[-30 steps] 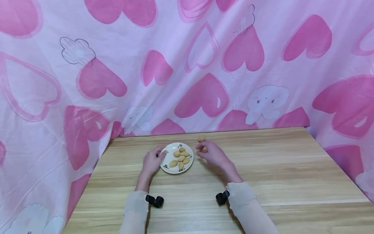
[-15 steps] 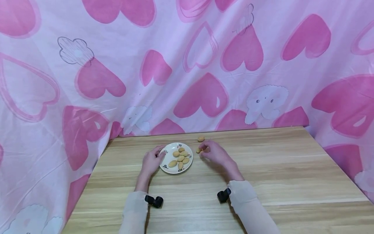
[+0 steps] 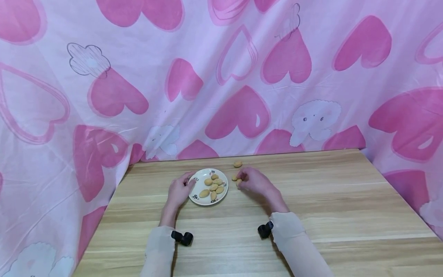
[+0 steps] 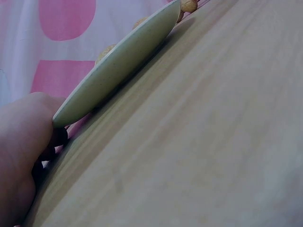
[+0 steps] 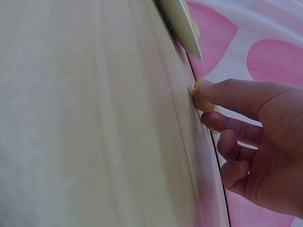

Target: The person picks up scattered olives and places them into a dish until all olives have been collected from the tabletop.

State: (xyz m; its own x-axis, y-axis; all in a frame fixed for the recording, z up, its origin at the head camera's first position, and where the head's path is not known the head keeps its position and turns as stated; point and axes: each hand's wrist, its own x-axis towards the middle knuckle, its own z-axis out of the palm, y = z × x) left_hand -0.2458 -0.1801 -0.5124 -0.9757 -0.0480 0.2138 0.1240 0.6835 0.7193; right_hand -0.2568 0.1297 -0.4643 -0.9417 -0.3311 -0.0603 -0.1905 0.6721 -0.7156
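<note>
My left hand (image 3: 179, 189) holds the left rim of a small white plate (image 3: 201, 182), its thumb over the edge. In the left wrist view the plate's pale underside (image 4: 118, 71) shows close over the table. Several tan walnuts (image 3: 204, 193) lie on the plate. Just right of it, my right hand (image 3: 255, 181) pinches a walnut (image 5: 202, 97) between thumb and index finger, low at the tabletop. Its other fingers are loosely curled. Another walnut (image 3: 234, 177) lies right beside the pinched one, partly hidden by the fingers in the right wrist view.
One more walnut (image 3: 237, 164) lies near the back edge of the wooden table (image 3: 311, 200). A pink heart-patterned curtain (image 3: 238, 111) hangs behind the table and along both sides. Black wrist cameras (image 3: 187, 238) sit on both sleeves.
The right hand's fingers have shifted slightly and closed on a walnut, which now shows at the thumb tip beside its neighbour. The left hand and plate stay in place.
</note>
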